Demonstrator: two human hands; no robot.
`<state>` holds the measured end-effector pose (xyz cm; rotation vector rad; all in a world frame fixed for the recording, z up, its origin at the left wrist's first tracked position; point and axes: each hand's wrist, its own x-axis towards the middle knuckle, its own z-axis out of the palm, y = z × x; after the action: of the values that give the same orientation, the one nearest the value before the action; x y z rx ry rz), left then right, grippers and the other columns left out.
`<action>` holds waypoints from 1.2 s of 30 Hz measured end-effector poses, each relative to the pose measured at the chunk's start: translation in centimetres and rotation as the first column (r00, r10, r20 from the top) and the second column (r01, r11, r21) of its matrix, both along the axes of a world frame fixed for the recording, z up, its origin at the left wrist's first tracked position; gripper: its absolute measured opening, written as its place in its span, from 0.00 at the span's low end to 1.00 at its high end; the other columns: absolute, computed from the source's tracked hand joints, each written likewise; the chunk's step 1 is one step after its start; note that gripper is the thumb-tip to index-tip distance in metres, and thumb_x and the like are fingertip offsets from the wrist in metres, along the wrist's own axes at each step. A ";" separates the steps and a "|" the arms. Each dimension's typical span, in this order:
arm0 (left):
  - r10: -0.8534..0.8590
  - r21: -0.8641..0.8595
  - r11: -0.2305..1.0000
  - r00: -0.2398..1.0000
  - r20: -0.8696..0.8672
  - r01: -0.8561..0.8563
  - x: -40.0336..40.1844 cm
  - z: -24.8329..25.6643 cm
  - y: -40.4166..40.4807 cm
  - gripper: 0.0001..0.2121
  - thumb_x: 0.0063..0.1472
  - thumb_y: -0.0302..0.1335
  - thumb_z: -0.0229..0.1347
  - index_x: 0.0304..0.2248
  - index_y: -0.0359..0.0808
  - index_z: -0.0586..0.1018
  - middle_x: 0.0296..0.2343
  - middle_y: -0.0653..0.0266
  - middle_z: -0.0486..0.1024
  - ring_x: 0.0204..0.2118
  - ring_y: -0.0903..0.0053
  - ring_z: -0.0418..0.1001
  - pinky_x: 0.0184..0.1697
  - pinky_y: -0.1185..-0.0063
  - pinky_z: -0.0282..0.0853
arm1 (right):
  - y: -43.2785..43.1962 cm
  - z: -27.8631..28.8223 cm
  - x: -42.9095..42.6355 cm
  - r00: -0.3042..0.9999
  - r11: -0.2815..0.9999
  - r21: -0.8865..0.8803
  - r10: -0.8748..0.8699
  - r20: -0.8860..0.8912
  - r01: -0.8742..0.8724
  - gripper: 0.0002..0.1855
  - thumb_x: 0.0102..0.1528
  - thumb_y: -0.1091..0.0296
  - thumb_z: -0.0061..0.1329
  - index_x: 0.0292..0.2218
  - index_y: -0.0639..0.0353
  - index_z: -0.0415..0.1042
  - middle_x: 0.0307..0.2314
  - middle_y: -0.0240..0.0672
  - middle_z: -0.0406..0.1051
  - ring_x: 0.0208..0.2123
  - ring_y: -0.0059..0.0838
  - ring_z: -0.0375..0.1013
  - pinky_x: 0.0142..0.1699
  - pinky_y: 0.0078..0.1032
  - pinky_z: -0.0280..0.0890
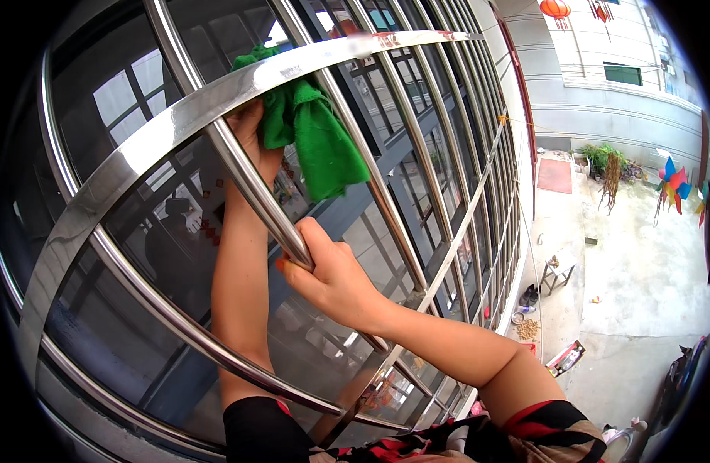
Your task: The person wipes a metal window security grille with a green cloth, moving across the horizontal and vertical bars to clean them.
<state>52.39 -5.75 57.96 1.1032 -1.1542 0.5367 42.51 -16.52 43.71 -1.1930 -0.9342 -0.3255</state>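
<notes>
My left hand point(253, 130) is behind the metal window bars, reached through between them, and grips a green cloth point(326, 144). The cloth hangs down near the dark window glass, and part of it shows above the flat shiny crossbar point(141, 150). That crossbar hides some of the cloth and of my fingers. My right hand point(332, 278) is closed around a round upright metal bar point(248, 185), below the crossbar and on the near side of the bars.
A lower metal rail point(465, 226) crosses the bars. Dark window frames point(332, 223) stand behind them. To the right lies a concrete yard point(638, 260) with a small stool point(557, 267), potted plants point(604, 155), shoes point(530, 295) and a colourful pinwheel point(674, 182). Red lanterns point(555, 9) hang above.
</notes>
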 end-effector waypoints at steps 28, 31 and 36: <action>0.140 0.240 0.965 0.983 -0.117 -0.109 1.9 0.9 -4.7 0.28 0.51 0.46 0.57 0.46 0.35 0.68 0.42 0.65 0.69 0.47 0.75 0.65 0.53 0.74 0.59 | -6.2 2.1 4.8 0.805 0.668 0.644 -0.579 0.134 0.373 0.09 0.55 0.70 0.45 0.35 0.67 0.64 0.25 0.40 0.65 0.26 0.30 0.68 0.32 0.25 0.62; 0.218 0.188 0.963 0.968 -0.127 -0.193 1.6 0.9 -6.3 0.28 0.51 0.46 0.57 0.46 0.35 0.68 0.42 0.65 0.69 0.44 0.76 0.67 0.51 0.77 0.62 | -5.9 4.9 11.1 0.910 0.813 0.469 -0.412 0.043 0.346 0.17 0.56 0.66 0.43 0.42 0.70 0.62 0.37 0.47 0.65 0.41 0.36 0.67 0.43 0.25 0.62; 0.351 0.100 0.934 0.934 -0.063 -0.344 2.5 0.7 -6.6 0.17 0.55 0.39 0.54 0.40 0.35 0.72 0.34 0.67 0.71 0.37 0.82 0.69 0.41 0.83 0.64 | -5.0 8.6 13.6 0.842 0.774 0.491 0.521 -0.138 -0.399 0.26 0.54 0.67 0.46 0.52 0.58 0.53 0.42 0.41 0.62 0.43 0.34 0.66 0.42 0.31 0.64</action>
<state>54.93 -12.35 58.66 1.4057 -0.9218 0.7142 56.08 -21.52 52.31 -0.5311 -0.8261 0.0324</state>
